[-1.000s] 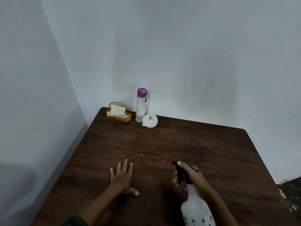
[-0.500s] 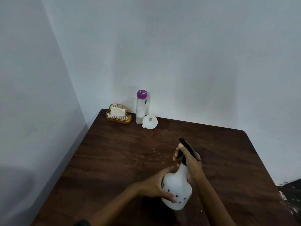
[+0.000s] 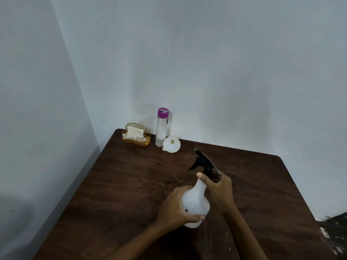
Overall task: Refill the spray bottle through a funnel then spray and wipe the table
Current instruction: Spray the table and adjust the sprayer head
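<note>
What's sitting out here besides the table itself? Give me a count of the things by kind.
Bottles: 2 (spray bottle, purple-capped bottle)
Funnel: 1
Napkin holder: 1
Total: 4

Dim, soft, even light is filling the scene; walls (image 3: 206, 53) are reading bluish-grey. Broad shadow is darkening the lower left wall; a faint one is falling behind the clear bottle (image 3: 161, 132). Wide-angle lens is bowing tabletop (image 3: 131, 184) edges. Lower-right corner is smearing.
</note>
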### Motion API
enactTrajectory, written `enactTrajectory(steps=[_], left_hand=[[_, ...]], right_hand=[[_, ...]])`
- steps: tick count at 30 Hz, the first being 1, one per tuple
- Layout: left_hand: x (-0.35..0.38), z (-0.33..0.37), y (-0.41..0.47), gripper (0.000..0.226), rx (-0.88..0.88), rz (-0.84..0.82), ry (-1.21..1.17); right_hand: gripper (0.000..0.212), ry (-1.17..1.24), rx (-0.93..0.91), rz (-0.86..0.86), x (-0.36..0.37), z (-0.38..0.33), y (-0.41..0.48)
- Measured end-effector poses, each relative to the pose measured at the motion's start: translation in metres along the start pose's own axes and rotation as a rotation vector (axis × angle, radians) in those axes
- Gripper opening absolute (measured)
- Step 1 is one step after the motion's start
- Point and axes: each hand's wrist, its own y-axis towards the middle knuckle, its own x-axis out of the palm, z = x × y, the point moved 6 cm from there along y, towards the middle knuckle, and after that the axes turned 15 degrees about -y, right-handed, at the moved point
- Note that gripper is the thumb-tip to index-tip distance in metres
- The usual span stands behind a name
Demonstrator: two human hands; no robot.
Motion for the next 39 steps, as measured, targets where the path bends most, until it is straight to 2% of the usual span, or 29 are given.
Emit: enactTrajectory(steps=[3, 5, 8, 12, 16, 19, 21, 29, 32, 35, 39], left_hand=[[-0.002, 0.013, -0.003, 0.067, -0.015, -0.067, -0.155], [-0.003, 0.017, -0.003, 0.065, -0.047, -0.141, -0.263], [-0.005, 0.015, -0.004, 0.065, -0.102, -0.250, -0.364], [-0.003, 0.010, -0.006, 0.067, -0.162, -0.340, -0.447], [-0.006, 0.013, -0.004, 0.068, -0.153, -0.315, -0.463], [-0.010, 0.018, -0.003, 0.068, -0.142, -0.308, -0.442], [-0.012, 0.018, -0.002, 0.068, -0.137, -0.312, -0.433], [-0.017, 0.016, 0.004, 0.074, -0.141, -0.304, -0.443], [-0.016, 0.018, 0.004, 0.071, -0.130, -0.314, -0.438], [-0.017, 0.018, 0.005, 0.071, -0.134, -0.314, -0.427], [-0.019, 0.015, 0.005, 0.074, -0.146, -0.322, -0.442]], right_hand=[[0.007, 0.104, -0.047, -0.119, 0.000, -0.011, 0.006], [0.016, 0.190, -0.063, -0.263, 0.002, -0.010, 0.010], [0.046, 0.327, -0.016, -0.505, 0.008, -0.005, 0.012], [0.043, 0.539, 0.074, -0.702, 0.017, -0.004, 0.007], [0.069, 0.667, 0.121, -0.599, 0.020, -0.004, 0.007], [0.063, 0.618, 0.106, -0.452, 0.016, -0.005, 0.007], [0.057, 0.610, 0.099, -0.416, 0.015, -0.005, 0.007], [0.067, 0.664, 0.116, -0.522, 0.019, -0.012, 0.002], [0.073, 0.682, 0.122, -0.460, 0.019, -0.016, 0.003], [0.069, 0.653, 0.115, -0.365, 0.017, -0.015, 0.006], [0.073, 0.671, 0.105, -0.426, 0.017, -0.014, 0.004]])
